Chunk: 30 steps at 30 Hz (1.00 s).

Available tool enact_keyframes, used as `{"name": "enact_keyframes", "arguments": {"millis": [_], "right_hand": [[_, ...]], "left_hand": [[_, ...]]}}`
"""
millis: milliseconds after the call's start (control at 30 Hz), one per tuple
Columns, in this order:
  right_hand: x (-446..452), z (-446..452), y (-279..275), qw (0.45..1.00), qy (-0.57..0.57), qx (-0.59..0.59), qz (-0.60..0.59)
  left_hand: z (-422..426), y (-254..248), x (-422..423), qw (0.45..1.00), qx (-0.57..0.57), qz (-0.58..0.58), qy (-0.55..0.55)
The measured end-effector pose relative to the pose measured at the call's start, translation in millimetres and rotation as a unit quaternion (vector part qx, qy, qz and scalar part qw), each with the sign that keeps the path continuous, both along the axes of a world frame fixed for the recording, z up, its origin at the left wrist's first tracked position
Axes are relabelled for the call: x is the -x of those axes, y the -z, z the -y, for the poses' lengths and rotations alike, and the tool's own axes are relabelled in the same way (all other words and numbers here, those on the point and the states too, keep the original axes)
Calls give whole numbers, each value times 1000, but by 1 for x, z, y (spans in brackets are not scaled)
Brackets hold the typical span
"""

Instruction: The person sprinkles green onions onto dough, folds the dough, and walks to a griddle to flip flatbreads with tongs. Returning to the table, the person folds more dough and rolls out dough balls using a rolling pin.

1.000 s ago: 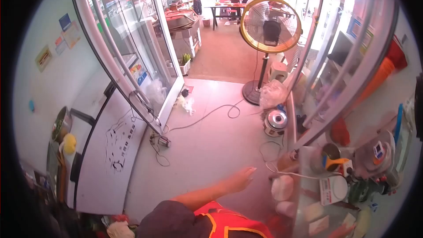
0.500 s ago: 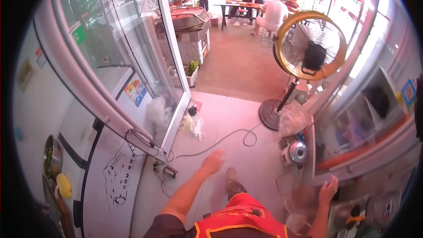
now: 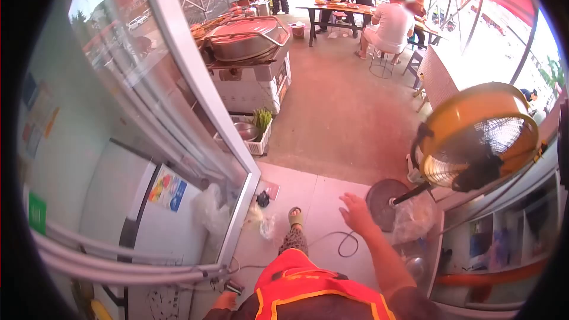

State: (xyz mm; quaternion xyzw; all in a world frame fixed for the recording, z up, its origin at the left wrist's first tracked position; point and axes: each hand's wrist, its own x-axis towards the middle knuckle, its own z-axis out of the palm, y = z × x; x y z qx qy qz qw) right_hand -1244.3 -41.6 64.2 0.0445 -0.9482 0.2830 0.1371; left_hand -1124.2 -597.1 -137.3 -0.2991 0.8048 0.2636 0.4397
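While a sandalled foot (image 3: pixel 295 218) stands on the pale floor (image 3: pixel 302 181), the right hand (image 3: pixel 357 213) is held out with its fingers loosely apart. To its right is the fan (image 3: pixel 474 136), with a yellow rim and a round base that appears just beside the hand. A plastic bag (image 3: pixel 415 219) is by that base, and a looped cord (image 3: pixel 357 243) runs across the floor. The left hand (image 3: pixel 225 301) shows only partly near a small metal object (image 3: pixel 234 287); its grip cannot be told.
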Motion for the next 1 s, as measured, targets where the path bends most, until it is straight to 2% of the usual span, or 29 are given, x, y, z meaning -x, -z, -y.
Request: {"name": "enact_keyframes", "arguments": {"millis": [133, 233, 267, 333, 367, 400, 500, 567, 667, 733, 767, 800, 833, 867, 900, 933, 1000], "right_hand": [[103, -73, 27, 991, 129, -5, 35], [144, -122, 50, 974, 210, 28, 76], [158, -138, 60, 968, 232, 39, 88], [182, -169, 91, 954, 273, 61, 111], [191, -186, 114, 944, 296, 54, 137], [205, -204, 138, 934, 318, 45, 159], [254, -245, 170, 881, 368, 23, 297], [302, -288, 192, 858, 385, 18, 341], [437, -383, 197, 833, 322, -32, 448], [550, -445, 230, 883, 312, -102, 335], [621, -469, 225, 908, 237, -145, 312], [694, -474, 200, 943, 243, -81, 212], [767, -482, 194, 956, 228, -80, 168], [844, -483, 166, 980, 169, -65, 86], [920, -478, 128, 985, 140, -10, 98], [990, -471, 109, 994, 108, 11, 34], [1111, -453, 61, 998, 40, 25, 28]], "left_hand": [[-65, 35, 200, 998, -38, -31, 47], [-138, 56, 408, 970, -93, -177, 138], [-174, 42, 478, 955, -121, -234, 139], [-277, -69, 590, 913, -207, -331, 119], [-315, -73, 658, 902, -221, -326, 178], [-357, -93, 710, 862, -242, -382, 228], [-460, -172, 814, 833, -358, -378, 188], [-509, -193, 876, 822, -420, -343, 173], [-541, -149, 971, 809, -347, -416, 228], [-554, -130, 1024, 852, -288, -395, 187], [-555, -127, 1046, 875, -318, -345, 119], [-559, -127, 1070, 889, -348, -294, 46], [-562, -132, 1092, 888, -356, -290, 21], [-566, -139, 1112, 885, -367, -286, -7], [-571, -148, 1136, 881, -377, -285, -35], [-577, -153, 1163, 886, -363, -284, -40], [-600, -162, 1217, 870, -384, -305, -54]]}}
